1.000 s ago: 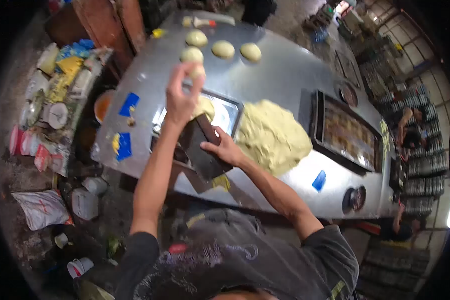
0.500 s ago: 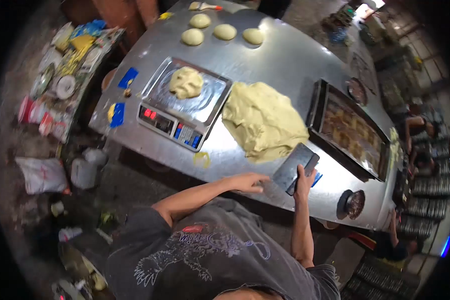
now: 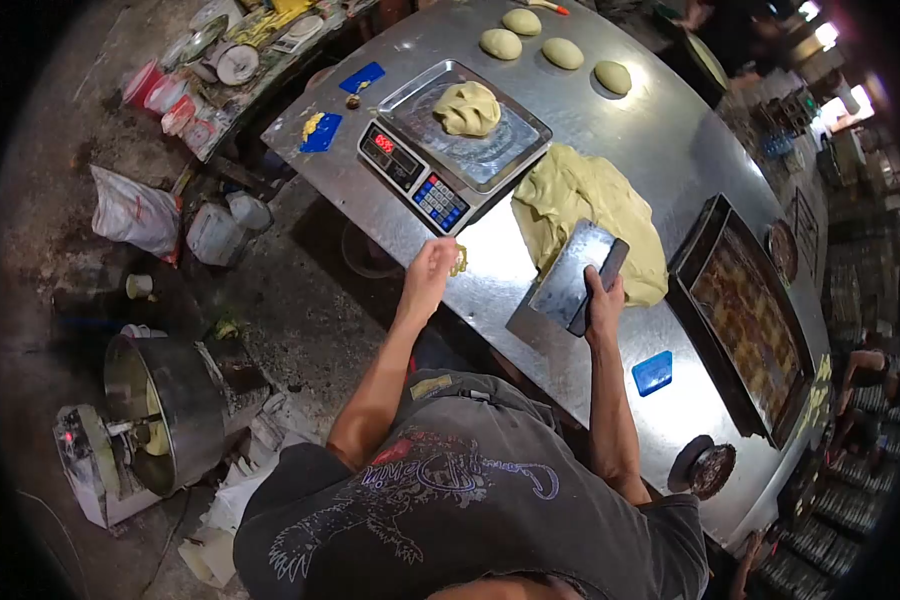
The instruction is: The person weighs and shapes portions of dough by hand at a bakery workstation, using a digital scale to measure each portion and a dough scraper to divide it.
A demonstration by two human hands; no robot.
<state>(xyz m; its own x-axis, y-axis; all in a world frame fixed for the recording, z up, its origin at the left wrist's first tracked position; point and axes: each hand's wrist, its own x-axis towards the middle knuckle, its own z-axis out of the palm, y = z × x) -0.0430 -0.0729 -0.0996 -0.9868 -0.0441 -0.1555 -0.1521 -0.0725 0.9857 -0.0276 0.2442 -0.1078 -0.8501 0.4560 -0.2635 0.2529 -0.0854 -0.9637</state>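
My right hand [image 3: 606, 304] grips the dark handle of a bench scraper [image 3: 576, 270], whose broad metal blade is held above the table beside the large dough mass [image 3: 610, 215]. Near the front edge of the digital scale [image 3: 440, 190], my left hand [image 3: 431, 270] is raised with its fingers loosely curled; I see nothing held in it. Beside its fingertips a thin yellow loop [image 3: 460, 260] lies on the table. A lump of dough [image 3: 467, 108] rests on the scale's metal pan, and the red display is lit.
The metal table [image 3: 510, 290] also bears several dough balls [image 3: 562, 53], blue plastic scrapers [image 3: 653, 373], a dark baking tray [image 3: 682, 270] and a round dark dish [image 3: 712, 470]. A mixer bowl [image 3: 185, 410] stands on the floor at left, near sacks [image 3: 135, 215].
The view has turned and shifted. My left hand has moved toward the scale's front edge and its fingers have curled. My right hand has brought the scraper up beside the dough, away from the blue scraper.
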